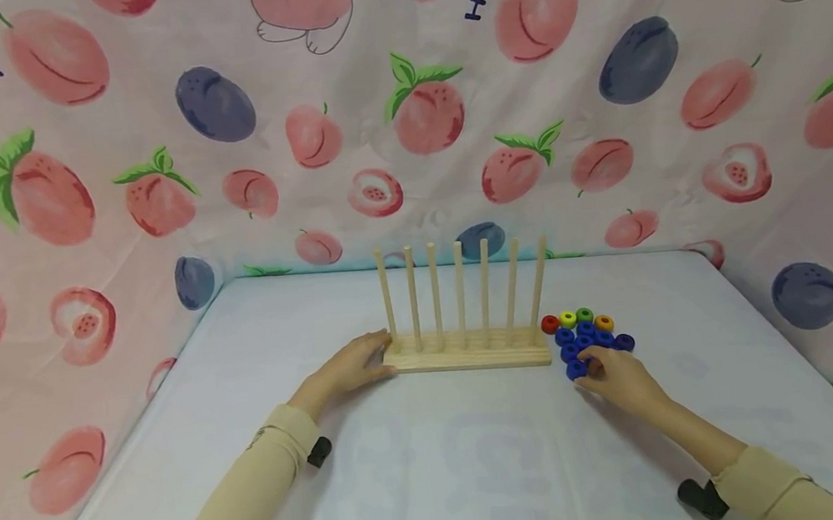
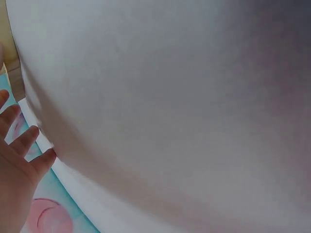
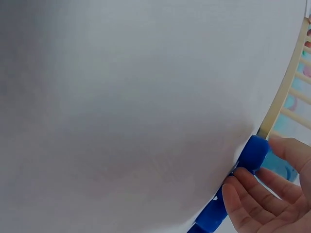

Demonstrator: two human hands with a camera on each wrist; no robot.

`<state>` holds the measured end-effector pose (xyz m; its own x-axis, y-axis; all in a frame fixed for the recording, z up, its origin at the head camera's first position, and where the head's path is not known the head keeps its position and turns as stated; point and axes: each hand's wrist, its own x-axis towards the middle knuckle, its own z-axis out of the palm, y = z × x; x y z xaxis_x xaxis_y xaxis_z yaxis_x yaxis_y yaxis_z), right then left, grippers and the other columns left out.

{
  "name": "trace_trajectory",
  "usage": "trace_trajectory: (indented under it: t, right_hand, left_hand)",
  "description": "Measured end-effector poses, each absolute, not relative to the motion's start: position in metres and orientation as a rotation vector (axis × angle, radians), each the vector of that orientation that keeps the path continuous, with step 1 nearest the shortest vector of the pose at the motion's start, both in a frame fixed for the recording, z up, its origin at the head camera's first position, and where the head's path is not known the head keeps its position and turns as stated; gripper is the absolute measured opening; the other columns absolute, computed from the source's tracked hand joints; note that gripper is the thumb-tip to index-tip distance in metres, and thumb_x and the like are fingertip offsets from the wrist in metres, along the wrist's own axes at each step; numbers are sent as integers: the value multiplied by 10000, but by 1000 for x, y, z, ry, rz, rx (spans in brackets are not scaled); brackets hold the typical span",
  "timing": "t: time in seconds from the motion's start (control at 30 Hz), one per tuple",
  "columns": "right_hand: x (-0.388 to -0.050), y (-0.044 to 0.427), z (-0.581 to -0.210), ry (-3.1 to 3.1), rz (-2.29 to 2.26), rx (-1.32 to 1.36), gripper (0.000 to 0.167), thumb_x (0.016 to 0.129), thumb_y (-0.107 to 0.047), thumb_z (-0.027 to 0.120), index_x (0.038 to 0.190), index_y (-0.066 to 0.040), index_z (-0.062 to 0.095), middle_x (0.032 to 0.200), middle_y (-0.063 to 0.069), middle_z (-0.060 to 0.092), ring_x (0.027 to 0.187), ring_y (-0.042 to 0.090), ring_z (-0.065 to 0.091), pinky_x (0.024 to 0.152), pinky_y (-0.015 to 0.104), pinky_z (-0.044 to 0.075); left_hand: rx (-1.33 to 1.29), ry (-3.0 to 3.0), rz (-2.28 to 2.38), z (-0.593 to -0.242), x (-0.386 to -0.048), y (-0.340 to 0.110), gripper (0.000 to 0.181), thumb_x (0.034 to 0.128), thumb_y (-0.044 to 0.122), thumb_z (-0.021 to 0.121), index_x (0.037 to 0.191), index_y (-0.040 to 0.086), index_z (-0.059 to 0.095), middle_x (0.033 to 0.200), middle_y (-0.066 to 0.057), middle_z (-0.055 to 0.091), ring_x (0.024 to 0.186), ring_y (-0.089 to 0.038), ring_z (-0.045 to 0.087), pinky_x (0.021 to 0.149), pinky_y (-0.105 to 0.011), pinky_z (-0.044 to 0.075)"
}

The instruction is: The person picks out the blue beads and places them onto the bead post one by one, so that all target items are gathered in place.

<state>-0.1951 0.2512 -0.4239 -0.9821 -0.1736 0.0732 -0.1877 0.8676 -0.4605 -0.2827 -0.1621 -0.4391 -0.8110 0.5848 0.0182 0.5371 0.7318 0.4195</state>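
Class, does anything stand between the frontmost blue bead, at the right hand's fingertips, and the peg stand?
Nothing visible: in the head view, only white tabletop shows between that blue bead and the right end of the peg stand.

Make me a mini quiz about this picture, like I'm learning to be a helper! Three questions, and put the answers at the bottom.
1. Count: how many pegs stand up on the wooden stand near the left hand?

2. True or false: the red bead is threaded on a peg.

3. Pick one: what colour is the bead that the right hand is touching in the right wrist view?
A. Yellow
B. Green
C. Blue

Key:
1. Seven.
2. False; it lies on the table by the right end of the stand.
3. C.
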Motion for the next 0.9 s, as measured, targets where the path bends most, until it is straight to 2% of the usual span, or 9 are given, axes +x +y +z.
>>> trace_trajectory:
  t: [0.27,0.67,0.9]
  right_hand:
    - [-198,251,-424,-2989,753,289,334,788,-108,734,1033,93,628,771,97,670,699,179,618,613,344,543]
    - [-198,246,-426,-2981,690,257,297,793,-119,730,986,88,639,691,42,612,612,127,516,523,236,424]
    - [-197,246,-426,-2972,701,257,274,797,-114,730,970,80,643,681,40,612,595,119,512,497,223,412]
  left_hand:
    - [900,2784,626,-438,-283,-160,611,915,314,599,1374,-50,428,1507,-191,317,1360,-434,326,1147,-520,258]
    - [875,2782,607,-438,-283,-160,616,906,323,612,1367,-48,442,1491,-198,343,1360,-444,319,1137,-540,263]
    - [876,2778,582,-438,-285,-158,601,907,323,614,1360,-39,456,1485,-203,354,1354,-448,328,1130,-543,275]
